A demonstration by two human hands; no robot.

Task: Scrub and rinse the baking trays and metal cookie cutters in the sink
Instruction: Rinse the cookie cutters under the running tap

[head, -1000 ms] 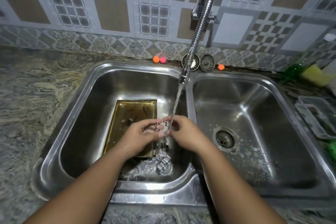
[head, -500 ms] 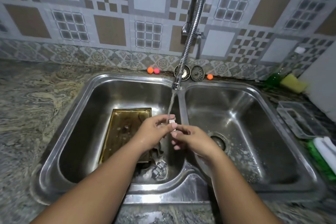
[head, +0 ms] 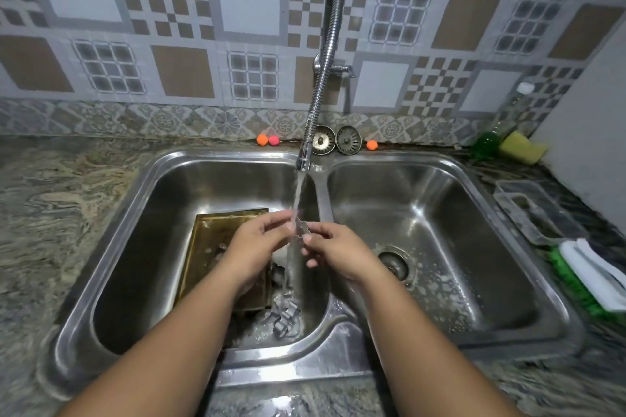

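While two hands (head: 255, 245) (head: 340, 249) pinch one cutter (head: 301, 228), one tray (head: 211, 247)

Where your left hand (head: 257, 240) and right hand (head: 335, 249) pinch the silver metal cookie cutter (head: 302, 228), the coiled steel faucet hose (head: 325, 78) ends straight above the grip, and its water stream (head: 299, 193) falls through it. Below and left lies the brass-coloured rectangular baking tray (head: 216, 240). Straight below, a cluster of loose silver cutters (head: 286, 316) sits on the basin floor. Just right runs the steel divider ridge (head: 321, 193); beyond it the right steel basin (head: 474, 247) gives you open room down to its round drain (head: 394, 262).
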